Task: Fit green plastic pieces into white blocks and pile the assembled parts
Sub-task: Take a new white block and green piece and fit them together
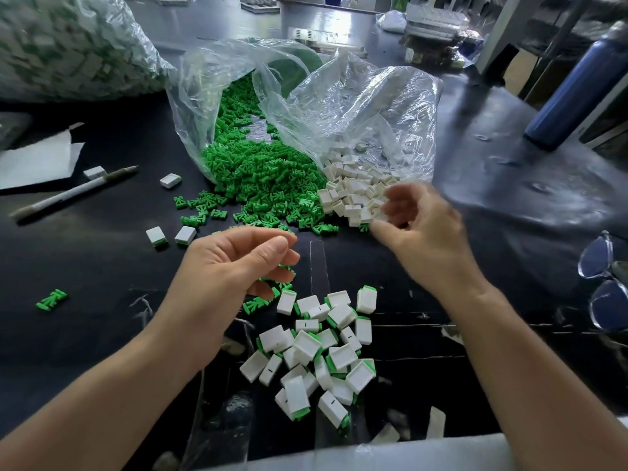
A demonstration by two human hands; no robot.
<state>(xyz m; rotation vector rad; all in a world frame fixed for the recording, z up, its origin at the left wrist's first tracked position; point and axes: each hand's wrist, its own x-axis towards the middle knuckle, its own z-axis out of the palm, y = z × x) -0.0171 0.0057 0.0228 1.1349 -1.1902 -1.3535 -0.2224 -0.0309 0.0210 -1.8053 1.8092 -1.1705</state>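
Head view, wide-angle, edges bent.

Hard to make out:
- Right hand (pixel 421 232) is motion-blurred at the near edge of the white blocks (pixel 353 192). Fingers curved over the heap; I cannot tell whether they hold a block.
- Left hand (pixel 234 266) hovers palm-down, fingers curled, thumb against forefinger. Green shows under the fingertips, but I cannot tell whether it is gripped or lying on the worktop (pixel 102 266) beneath.
- Some loose green pieces are hidden under that hand.
- Big bag (pixel 68 42) at far left is cut off by the frame and blurred; its contents read as mixed green and white.
- Glasses (pixel 601 283) are cut by the right edge.
- Far end of the room is too smeared to name anything.

Task things:
- Green pieces (pixel 261 178) spill from a clear bag (pixel 204 83) lying on its side.
- The white blocks spill from a second bag (pixel 367 96), touching the green heap on its right.
- Assembled parts (pixel 319 351) lie in a loose pile between my forearms; two more (pixel 185 235) sit apart to the left.
- One stray green piece (pixel 52 299) lies well left.

Surface and room:
- The worktop is black, scuffed, with clear tape strips.
- Pen (pixel 74 192) and white paper (pixel 37 161) at left; blue bottle (pixel 574 86) at right.
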